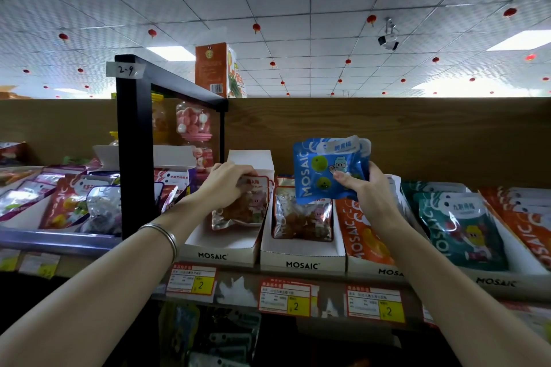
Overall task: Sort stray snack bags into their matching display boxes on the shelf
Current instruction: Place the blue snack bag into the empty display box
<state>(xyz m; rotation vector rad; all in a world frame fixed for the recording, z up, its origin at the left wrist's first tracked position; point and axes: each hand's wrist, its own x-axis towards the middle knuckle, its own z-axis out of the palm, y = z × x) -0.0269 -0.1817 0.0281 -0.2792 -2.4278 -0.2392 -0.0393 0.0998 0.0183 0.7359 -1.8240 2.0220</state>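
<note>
My right hand (368, 192) holds up a small stack of blue snack bags (322, 167) above the shelf, thumb on the front. My left hand (226, 180) grips the top of a clear bag with a red label (241, 205) that stands in a white display box (217, 247). To its right a second white box (301, 259) holds matching clear red-label bags (301, 217). Further right stand orange bags (360, 229) and teal bags (459, 226) in their own boxes.
A black shelf post (134, 143) stands left of my left arm, with purple and red bags (68, 202) beyond it. Candy jars (193, 125) sit behind the post. A wooden back panel (387, 134) closes the shelf. Price tags (286, 295) line the front rail.
</note>
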